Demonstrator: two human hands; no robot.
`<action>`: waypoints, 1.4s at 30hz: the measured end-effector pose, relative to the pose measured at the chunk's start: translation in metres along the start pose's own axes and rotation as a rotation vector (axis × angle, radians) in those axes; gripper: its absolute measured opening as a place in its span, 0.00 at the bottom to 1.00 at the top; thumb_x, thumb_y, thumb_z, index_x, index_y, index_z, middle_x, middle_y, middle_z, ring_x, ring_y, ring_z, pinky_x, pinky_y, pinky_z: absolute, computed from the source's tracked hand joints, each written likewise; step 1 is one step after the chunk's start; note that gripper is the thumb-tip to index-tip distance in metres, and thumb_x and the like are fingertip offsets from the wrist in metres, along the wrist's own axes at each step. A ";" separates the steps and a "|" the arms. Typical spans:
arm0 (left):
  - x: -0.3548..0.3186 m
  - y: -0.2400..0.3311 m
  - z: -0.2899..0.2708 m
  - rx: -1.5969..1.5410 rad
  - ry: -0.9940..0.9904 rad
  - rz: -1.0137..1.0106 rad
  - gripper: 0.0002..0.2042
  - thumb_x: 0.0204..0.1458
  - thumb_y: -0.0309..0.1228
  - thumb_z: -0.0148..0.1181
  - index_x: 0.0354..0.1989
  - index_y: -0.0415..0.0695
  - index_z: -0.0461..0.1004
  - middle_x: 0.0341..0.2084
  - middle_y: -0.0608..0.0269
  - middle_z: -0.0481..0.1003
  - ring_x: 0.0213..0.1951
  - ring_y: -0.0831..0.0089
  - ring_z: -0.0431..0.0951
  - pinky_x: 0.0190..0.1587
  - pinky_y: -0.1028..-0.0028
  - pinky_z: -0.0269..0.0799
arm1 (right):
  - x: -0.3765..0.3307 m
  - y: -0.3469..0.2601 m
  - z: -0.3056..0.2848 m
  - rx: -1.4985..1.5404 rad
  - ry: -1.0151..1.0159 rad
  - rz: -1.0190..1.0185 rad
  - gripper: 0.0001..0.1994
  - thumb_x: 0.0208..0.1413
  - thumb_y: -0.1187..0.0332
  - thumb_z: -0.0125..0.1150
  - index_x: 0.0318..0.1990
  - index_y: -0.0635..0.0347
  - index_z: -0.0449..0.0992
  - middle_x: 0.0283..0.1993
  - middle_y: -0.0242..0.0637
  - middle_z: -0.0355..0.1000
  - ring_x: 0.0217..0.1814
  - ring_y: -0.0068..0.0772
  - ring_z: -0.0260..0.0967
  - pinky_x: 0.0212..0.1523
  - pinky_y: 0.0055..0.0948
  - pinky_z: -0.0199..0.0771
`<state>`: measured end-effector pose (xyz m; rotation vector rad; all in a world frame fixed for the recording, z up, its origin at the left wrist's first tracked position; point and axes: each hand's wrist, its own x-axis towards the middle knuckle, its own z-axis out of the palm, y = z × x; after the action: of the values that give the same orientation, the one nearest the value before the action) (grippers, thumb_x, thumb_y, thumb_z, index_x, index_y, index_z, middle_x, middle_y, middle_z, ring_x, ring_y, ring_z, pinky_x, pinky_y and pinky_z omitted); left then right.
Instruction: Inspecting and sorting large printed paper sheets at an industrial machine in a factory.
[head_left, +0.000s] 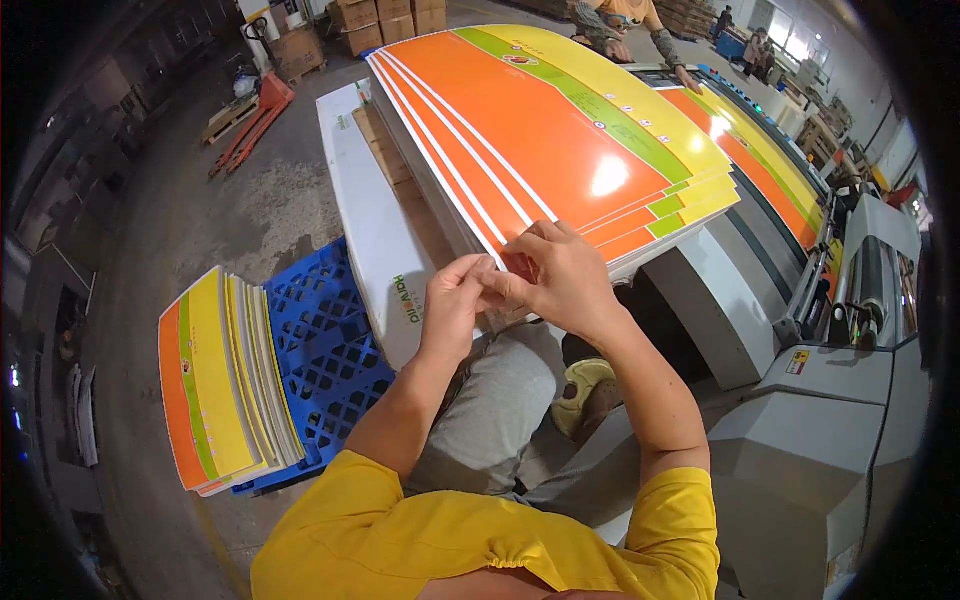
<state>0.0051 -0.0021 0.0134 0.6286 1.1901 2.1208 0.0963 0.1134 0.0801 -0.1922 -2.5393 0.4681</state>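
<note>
- My left hand [455,300] and right hand [560,275] pinch the near corner of the printed sheets [545,130], stacked on the machine table [720,300].
- Fingers narrow, probably gripping one sheet.
- Glossy sheets could slide or crease if I tug unevenly.

Sheet stack [560,130] lies ahead of both hands, smaller stack [225,380] on pallet [325,350] left, machine [830,400] right.

The tall stack of printed sheets [560,140] blocks passage straight ahead. Right of the stack, the grey machine [800,400] closes that side. Left of it, open floor [250,210] lies beyond the blue pallet [325,340].
</note>
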 end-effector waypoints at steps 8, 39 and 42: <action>0.001 0.001 0.005 0.072 0.024 -0.038 0.10 0.57 0.31 0.49 0.35 0.36 0.72 0.25 0.64 0.73 0.26 0.79 0.75 0.28 0.80 0.74 | 0.004 0.014 0.002 0.298 -0.125 0.170 0.15 0.45 0.56 0.59 0.29 0.62 0.76 0.26 0.42 0.69 0.31 0.39 0.68 0.32 0.35 0.68; -0.007 -0.004 -0.004 0.249 -0.055 -0.037 0.11 0.55 0.32 0.50 0.31 0.34 0.73 0.27 0.67 0.68 0.30 0.80 0.69 0.34 0.80 0.65 | 0.012 0.024 -0.019 1.519 0.605 0.532 0.18 0.58 0.59 0.49 0.41 0.69 0.72 0.37 0.37 0.72 0.39 0.29 0.69 0.48 0.28 0.65; -0.009 0.000 0.003 0.190 -0.039 -0.015 0.10 0.54 0.30 0.51 0.30 0.35 0.72 0.26 0.69 0.68 0.28 0.81 0.67 0.33 0.80 0.64 | 0.000 0.014 -0.005 0.509 0.425 0.035 0.11 0.57 0.67 0.49 0.38 0.65 0.75 0.36 0.38 0.74 0.40 0.32 0.70 0.43 0.31 0.68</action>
<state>0.0138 -0.0065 0.0137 0.7389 1.3804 1.9887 0.0991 0.1278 0.0790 -0.1272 -1.9377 0.9556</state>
